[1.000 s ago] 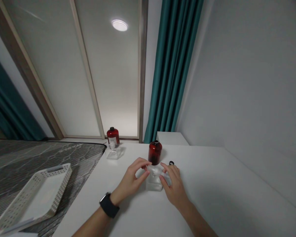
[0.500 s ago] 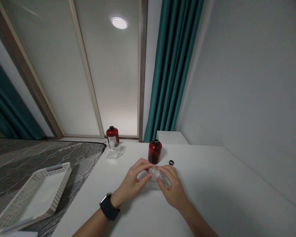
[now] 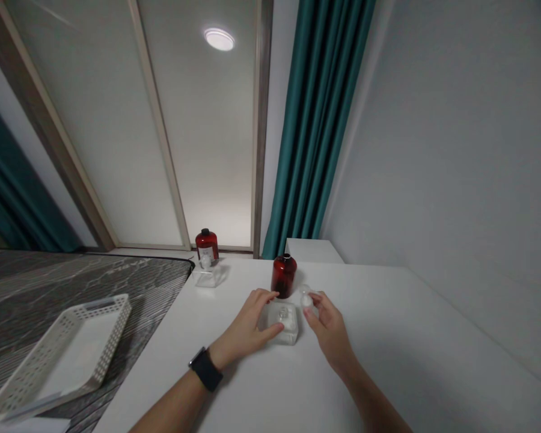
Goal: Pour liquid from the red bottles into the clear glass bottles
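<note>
A clear square glass bottle (image 3: 289,334) stands on the white table, its small neck uncovered. My left hand (image 3: 252,322) is around its left side with thumb and fingers apart; whether it touches the glass I cannot tell. To the right of the bottle, my right hand (image 3: 327,328) pinches a clear stopper (image 3: 305,298) with a rounded top, raised off the bottle. Just behind stands a dark red bottle (image 3: 283,276) with no cap on its neck.
At the table's far left corner are a second clear square bottle (image 3: 206,278) with a ball-shaped stopper and a red bottle (image 3: 207,242) with a black cap and white label. A white perforated basket (image 3: 97,367) lies left of the white table (image 3: 261,397). Behind hangs a teal curtain (image 3: 322,120).
My right hand has moved right, taking the stopper away from the square bottle. My left fingers have spread from their pinch. The black ring seen on the table before is now behind my right hand.
</note>
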A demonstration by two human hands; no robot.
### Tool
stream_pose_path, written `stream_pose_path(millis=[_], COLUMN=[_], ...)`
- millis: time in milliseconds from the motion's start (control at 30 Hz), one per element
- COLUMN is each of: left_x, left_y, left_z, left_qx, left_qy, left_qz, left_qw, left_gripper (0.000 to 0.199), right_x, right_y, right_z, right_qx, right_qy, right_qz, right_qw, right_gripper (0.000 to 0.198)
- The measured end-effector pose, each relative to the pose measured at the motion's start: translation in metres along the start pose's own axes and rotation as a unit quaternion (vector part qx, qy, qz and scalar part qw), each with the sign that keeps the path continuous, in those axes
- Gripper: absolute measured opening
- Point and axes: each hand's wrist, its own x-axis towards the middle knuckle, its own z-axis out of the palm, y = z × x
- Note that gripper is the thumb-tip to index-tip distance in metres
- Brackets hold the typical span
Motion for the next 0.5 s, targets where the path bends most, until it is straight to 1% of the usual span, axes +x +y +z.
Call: stream_pose_path(millis=[100, 167, 233, 333, 500], left_x=[0.0, 0.0, 0.001, 0.001, 0.0], left_y=[-0.003, -0.004, -0.004, -0.007, -0.011], left_z=[0.0, -0.002, -0.004, -0.007, -0.009], left_qx=[0.013, 0.011, -0.001, -0.028, -0.05], left_qy=[-0.025, -0.036, -0.045, -0.059, -0.063], left_qz=[-0.006, -0.008, -0.006, -0.008, -0.023], left_qw=[1.0, 0.999, 0.999, 0.998, 0.996], left_gripper=[0.051, 0.046, 0.045, 0.049, 0.053], right_x=[0.01, 0.018, 0.026, 0.033, 0.032], right_y=[-0.005, -0.01, -0.015, -0.019, -0.015], right_z=[0.001, 0.005, 0.01, 0.021, 0.034], right_qx=[0.066, 0.086, 0.088, 0.086, 0.085], right_qy=[0.023, 0.028, 0.025, 0.01, 0.01], right_qz=[0.059, 0.072, 0.066, 0.051, 0.038], right_qw=[0.996, 0.993, 0.994, 0.995, 0.996], right_gripper=[0.026, 0.027, 0.029, 0.03, 0.025])
